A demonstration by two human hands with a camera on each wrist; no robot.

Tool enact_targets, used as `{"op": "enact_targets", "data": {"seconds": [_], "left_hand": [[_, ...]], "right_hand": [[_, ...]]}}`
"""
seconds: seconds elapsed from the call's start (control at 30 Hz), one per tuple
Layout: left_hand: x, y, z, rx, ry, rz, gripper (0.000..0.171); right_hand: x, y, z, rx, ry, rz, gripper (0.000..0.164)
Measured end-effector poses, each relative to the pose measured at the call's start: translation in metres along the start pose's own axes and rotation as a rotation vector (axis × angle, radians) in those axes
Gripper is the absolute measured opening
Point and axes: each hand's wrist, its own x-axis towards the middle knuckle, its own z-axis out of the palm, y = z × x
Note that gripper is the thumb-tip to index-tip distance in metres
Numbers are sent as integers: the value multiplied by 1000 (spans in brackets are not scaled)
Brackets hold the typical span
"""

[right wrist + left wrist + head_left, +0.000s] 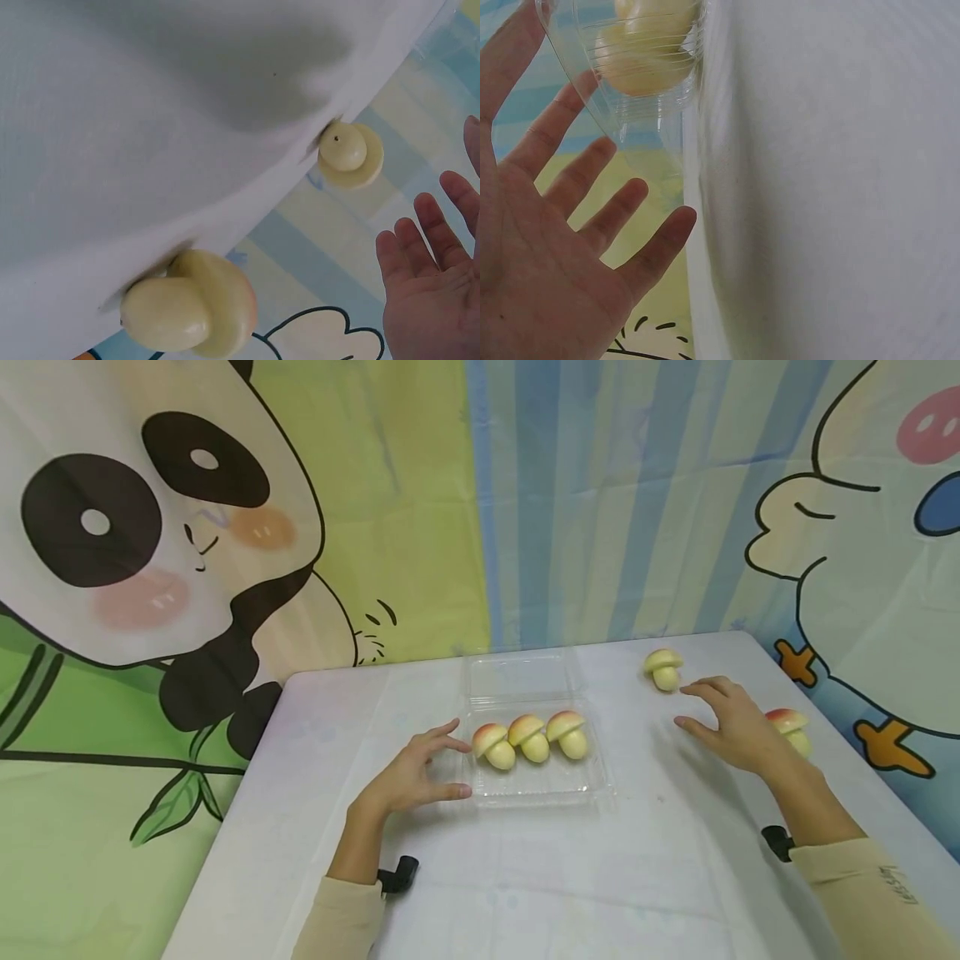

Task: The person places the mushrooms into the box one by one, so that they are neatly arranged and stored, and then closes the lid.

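Three toy mushrooms point(529, 739) with red-tinged caps sit in a row inside a clear plastic box point(532, 785), whose lid point(519, 677) lies folded back behind it. My left hand point(420, 770) is at the box's left side, fingers spread and fingertips right at its edge. In the left wrist view, the box wall point(604, 112) overlaps the fingers. On the right, my right hand point(731, 727) hovers with relaxed fingers, holding nothing. Just beyond its fingertips stands a pale yellow mushroom point(663, 670). Another red-capped mushroom point(789, 728) stands behind the right wrist, partly hidden by the arm.
A white cloth covers the table point(570, 877). Behind it hangs a backdrop point(405, 510) printed with a panda and other cartoon figures. The table's far edge runs just behind the box lid and the pale mushroom.
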Motion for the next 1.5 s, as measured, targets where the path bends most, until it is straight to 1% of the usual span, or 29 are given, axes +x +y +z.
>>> {"op": "enact_targets", "data": {"seconds": [0.2,0.33,0.57,0.83,1.0,1.17,1.5], "left_hand": [[-1,-1,-1,4,5,3,66],[-2,-1,-1,4,6,0,66],[-2,-1,-2,5,7,3,66],[-2,-1,-2,10,9,9,66],[-1,-1,-1,-1,5,8,65],[-1,-2,0,6,3,9,66],[-1,-3,1,5,2,6,66]], "right_hand": [[-7,13,-4,-30,9,11,50],[-11,22,-7,-73,0,54,52],[-20,35,-9,-138,-51,150,55],[-30,49,-12,-223,-35,151,57],[-35,54,-16,-231,-49,181,57],[-39,60,-21,-255,-88,217,61],[-38,64,-33,-247,-146,300,69]]}}
